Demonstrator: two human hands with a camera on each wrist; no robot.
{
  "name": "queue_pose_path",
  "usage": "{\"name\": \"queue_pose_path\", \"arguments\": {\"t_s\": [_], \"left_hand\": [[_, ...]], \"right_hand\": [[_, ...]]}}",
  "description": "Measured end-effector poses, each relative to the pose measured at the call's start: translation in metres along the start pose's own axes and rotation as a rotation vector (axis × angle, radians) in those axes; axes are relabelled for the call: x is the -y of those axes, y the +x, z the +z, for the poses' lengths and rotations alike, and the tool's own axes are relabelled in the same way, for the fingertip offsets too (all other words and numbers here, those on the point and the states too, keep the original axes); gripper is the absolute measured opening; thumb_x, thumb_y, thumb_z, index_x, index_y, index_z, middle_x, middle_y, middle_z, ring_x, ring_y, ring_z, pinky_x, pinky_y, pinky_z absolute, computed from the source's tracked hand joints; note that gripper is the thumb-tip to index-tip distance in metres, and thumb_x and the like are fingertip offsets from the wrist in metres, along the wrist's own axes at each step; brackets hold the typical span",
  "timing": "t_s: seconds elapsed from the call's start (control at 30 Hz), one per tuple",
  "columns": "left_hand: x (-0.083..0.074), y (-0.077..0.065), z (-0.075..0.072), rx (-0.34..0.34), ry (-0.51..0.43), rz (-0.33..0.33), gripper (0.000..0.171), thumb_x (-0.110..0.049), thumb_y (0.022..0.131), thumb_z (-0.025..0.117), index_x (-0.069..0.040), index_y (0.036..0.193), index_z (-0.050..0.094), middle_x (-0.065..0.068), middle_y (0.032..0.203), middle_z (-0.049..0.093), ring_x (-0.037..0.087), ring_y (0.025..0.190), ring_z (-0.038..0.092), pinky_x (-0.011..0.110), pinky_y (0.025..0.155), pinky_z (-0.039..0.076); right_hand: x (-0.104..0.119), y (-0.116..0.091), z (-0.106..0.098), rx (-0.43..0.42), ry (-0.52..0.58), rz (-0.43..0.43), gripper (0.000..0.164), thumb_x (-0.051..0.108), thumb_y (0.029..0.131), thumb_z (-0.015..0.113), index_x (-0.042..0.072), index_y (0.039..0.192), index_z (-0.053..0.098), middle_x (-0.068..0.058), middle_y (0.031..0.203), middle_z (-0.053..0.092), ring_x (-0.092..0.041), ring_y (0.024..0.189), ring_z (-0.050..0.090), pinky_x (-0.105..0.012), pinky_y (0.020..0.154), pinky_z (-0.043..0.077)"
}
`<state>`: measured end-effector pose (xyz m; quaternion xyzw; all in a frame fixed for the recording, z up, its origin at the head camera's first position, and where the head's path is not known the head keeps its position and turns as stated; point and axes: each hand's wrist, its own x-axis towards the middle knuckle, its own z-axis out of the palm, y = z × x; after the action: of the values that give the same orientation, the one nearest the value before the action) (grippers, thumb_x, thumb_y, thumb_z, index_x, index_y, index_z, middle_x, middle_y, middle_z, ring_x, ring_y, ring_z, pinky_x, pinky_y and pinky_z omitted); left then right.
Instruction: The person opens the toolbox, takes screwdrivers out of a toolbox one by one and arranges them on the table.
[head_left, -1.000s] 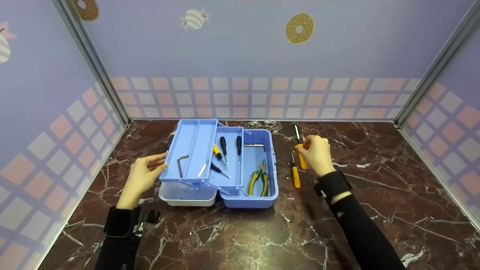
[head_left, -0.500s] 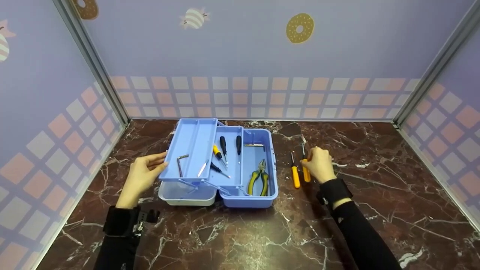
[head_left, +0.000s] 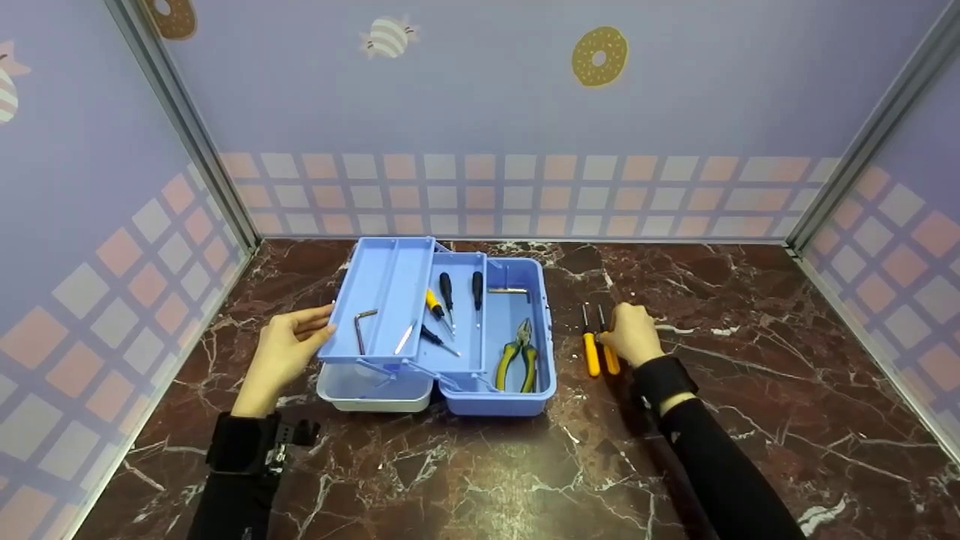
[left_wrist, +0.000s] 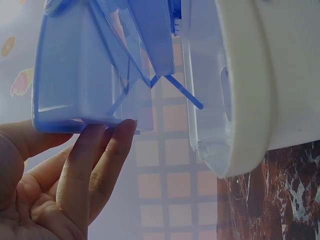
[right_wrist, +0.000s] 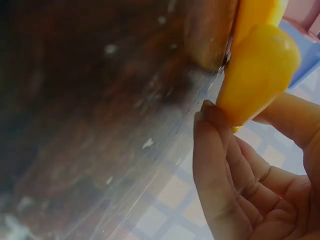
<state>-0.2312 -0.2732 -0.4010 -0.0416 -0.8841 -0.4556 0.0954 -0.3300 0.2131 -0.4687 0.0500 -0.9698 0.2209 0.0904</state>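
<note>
A blue toolbox [head_left: 551,337] stands unfolded, with a raised upper tray [head_left: 375,277] on its left side. My left hand [head_left: 289,345] holds that tray by its near left edge; the left wrist view shows the fingertips [left_wrist: 127,130] at its rim. To the right of the box, my right hand [head_left: 634,334] pinches a yellow-handled screwdriver [head_left: 611,361] lying on the table. Parallel to it, just left, lies a second yellow-handled screwdriver [head_left: 592,352]. In the right wrist view, thumb and fingers flank the held yellow handle [right_wrist: 260,70].
Pliers [head_left: 519,356] and a hex key [head_left: 510,290] lie in the box's deep base. The middle tray [head_left: 465,262] carries several small screwdrivers, and another hex key [head_left: 358,330] is in the upper tray. A whitish lid [head_left: 375,405] lies under the trays. Walls enclose the table [head_left: 487,480].
My right hand has drawn the screwdriver toward me, so it now sits beside the other one, nearly level. The left hand and toolbox have stayed put.
</note>
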Motion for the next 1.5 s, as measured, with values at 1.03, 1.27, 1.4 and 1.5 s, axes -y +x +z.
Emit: {"name": "queue_pose_path", "arguments": {"t_s": [1.03, 1.27, 1.4, 1.5], "left_hand": [[-0.001, 0.001, 0.001, -0.006, -0.017, 0.01, 0.039, -0.006, 0.096, 0.063, 0.009, 0.131, 0.057, 0.03, 0.124, 0.063, 0.041, 0.115, 0.064, 0.018, 0.092, 0.054], [0.001, 0.002, 0.001, -0.004, -0.015, 0.003, 0.038, -0.005, 0.096, 0.062, 0.007, 0.132, 0.058, 0.029, 0.125, 0.063, 0.04, 0.116, 0.064, 0.017, 0.092, 0.054], [0.0, 0.002, 0.0, -0.002, -0.008, 0.002, 0.038, -0.005, 0.096, 0.062, 0.007, 0.132, 0.058, 0.029, 0.125, 0.063, 0.04, 0.116, 0.064, 0.019, 0.093, 0.054], [0.0, 0.002, 0.0, -0.003, -0.002, -0.004, 0.038, -0.005, 0.096, 0.061, 0.007, 0.132, 0.058, 0.029, 0.125, 0.063, 0.04, 0.116, 0.064, 0.021, 0.094, 0.054]], "right_hand": [[0.009, 0.008, -0.004, 0.131, -0.108, 0.051, 0.038, 0.013, 0.078, 0.079, -0.015, 0.099, 0.064, -0.038, 0.104, 0.064, -0.054, 0.098, 0.063, -0.06, 0.087, 0.054], [0.009, 0.007, -0.006, 0.138, -0.117, 0.045, 0.038, 0.017, 0.08, 0.078, -0.015, 0.096, 0.066, -0.037, 0.101, 0.067, -0.053, 0.095, 0.065, -0.059, 0.083, 0.055], [0.009, 0.007, -0.011, 0.15, -0.119, 0.053, 0.036, 0.019, 0.082, 0.075, -0.014, 0.095, 0.066, -0.036, 0.101, 0.067, -0.052, 0.094, 0.066, -0.059, 0.081, 0.055], [0.009, 0.008, -0.016, 0.15, -0.12, 0.07, 0.037, 0.02, 0.085, 0.073, -0.014, 0.098, 0.065, -0.036, 0.104, 0.067, -0.052, 0.095, 0.066, -0.059, 0.08, 0.055]]}}
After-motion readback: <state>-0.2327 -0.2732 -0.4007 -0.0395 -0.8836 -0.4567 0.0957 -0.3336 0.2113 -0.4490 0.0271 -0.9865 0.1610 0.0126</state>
